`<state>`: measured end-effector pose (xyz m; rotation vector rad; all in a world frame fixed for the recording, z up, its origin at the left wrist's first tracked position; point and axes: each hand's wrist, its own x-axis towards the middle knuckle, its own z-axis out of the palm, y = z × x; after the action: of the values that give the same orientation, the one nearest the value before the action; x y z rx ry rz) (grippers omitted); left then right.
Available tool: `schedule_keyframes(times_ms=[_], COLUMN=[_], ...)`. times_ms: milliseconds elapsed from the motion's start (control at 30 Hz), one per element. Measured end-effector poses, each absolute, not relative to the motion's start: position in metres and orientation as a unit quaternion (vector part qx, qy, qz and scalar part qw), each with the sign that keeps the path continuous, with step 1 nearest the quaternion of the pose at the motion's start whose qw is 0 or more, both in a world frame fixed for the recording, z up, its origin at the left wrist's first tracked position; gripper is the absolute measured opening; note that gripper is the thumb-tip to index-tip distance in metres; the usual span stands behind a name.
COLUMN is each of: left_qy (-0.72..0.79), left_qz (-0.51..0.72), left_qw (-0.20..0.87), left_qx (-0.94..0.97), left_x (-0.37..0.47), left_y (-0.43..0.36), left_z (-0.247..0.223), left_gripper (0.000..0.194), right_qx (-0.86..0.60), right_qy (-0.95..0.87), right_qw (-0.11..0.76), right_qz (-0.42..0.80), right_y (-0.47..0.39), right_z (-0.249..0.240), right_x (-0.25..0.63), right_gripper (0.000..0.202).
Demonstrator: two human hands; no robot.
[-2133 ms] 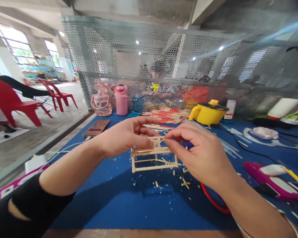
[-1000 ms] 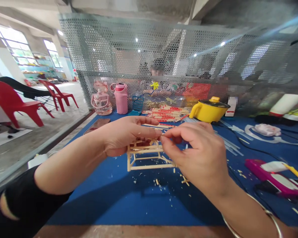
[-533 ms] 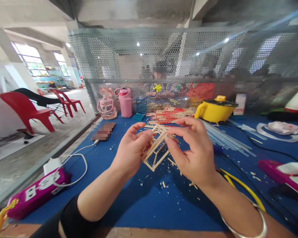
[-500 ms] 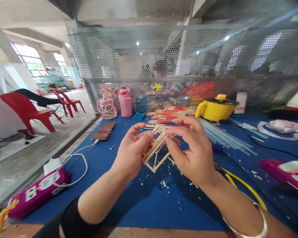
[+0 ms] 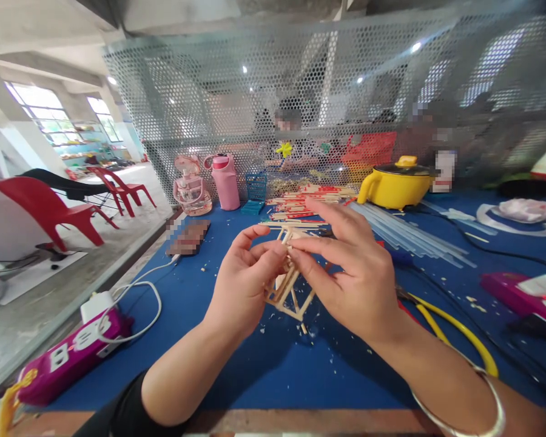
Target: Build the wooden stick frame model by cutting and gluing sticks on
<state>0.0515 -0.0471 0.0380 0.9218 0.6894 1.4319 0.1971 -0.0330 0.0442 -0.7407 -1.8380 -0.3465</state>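
Note:
A small frame of thin wooden sticks is held up over the blue table, in the middle of the view. My left hand grips its left side between thumb and fingers. My right hand pinches at the frame's upper part with thumb and index finger, close to the left fingertips; its other fingers are raised. What exactly lies between the right fingertips is partly hidden. Behind the hands lies a pile of wooden sticks with red printed wrappers. Small wood scraps are scattered below.
A phone on a white cable and a purple power strip lie left. Pink bottle, blue stand and yellow pot line the mesh panel. Glue sticks and yellow-handled pliers lie right.
The stick frame has tilted slightly and shifted a little right. My right fingertips have moved left toward my left ones, and my right middle finger has lifted. The view has shifted slightly.

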Motion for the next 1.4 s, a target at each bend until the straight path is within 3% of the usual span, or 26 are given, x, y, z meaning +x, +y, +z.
schedule_keyframes(times_ms=[267,833,1100,1267,1333,1400], left_qy=[0.305,0.375,0.391,0.398,0.398,0.397], left_qz=[0.641,0.638,0.636,0.644,0.647,0.646], left_qw=[0.554,0.482,0.458,0.442,0.447,0.455], left_qx=[0.435,0.469,0.483,0.482,0.472,0.466], left_x=[0.049,0.046,0.046,0.042,0.041,0.041], left_y=[-0.050,-0.054,-0.054,-0.050,-0.048,-0.047], left_z=[0.037,0.046,0.046,0.046,0.045,0.044], left_gripper=[0.033,0.042,0.041,0.041,0.042,0.042], right_qx=[-0.312,-0.324,-0.252,-0.316,-0.395,-0.475], right_qy=[-0.770,-0.777,-0.781,-0.696,-0.699,-0.742], right_qw=[0.545,0.516,0.570,0.642,0.591,0.468], right_qz=[-0.115,-0.158,-0.039,-0.049,-0.076,-0.075], right_y=[-0.031,-0.036,-0.032,-0.019,-0.002,0.019], right_z=[0.045,0.047,0.041,0.054,0.057,0.054], right_x=[0.201,0.196,0.204,0.226,0.248,0.274], right_gripper=[0.007,0.006,0.030,0.015,0.009,0.005])
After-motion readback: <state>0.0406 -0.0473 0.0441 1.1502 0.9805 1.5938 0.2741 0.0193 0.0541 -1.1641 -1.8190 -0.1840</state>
